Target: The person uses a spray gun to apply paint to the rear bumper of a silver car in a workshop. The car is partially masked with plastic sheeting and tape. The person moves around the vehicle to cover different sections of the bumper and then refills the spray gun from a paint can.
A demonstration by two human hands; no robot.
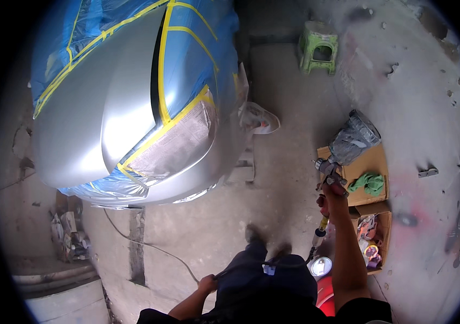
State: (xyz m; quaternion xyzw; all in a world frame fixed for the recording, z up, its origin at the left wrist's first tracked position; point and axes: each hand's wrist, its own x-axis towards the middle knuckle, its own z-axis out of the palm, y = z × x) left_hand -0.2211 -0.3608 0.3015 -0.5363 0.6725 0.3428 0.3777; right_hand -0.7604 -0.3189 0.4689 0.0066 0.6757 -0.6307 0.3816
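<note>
My right hand (335, 193) is closed around the handle of a paint spray gun (328, 168), held out at the right. A dark grey, paint-smeared cup (357, 137) appears at the gun's top. Below the grip, a fitting with a yellow band (323, 222) joins the gun to a dark air hose. My left hand (207, 284) is closed on that hose (171, 256) near my left thigh; the hose crosses in front of my legs and trails over the floor toward the car. At the upper left stands the silver car front (84, 102), apart from both hands.
Blue film (192, 59), yellow tape and brown paper (178, 141) mask parts of the car. A green stool (319, 48) stands far right. Beside my right arm lie a cardboard box (384, 237) of odds and ends, a green cloth (369, 184) and a round can (321, 266).
</note>
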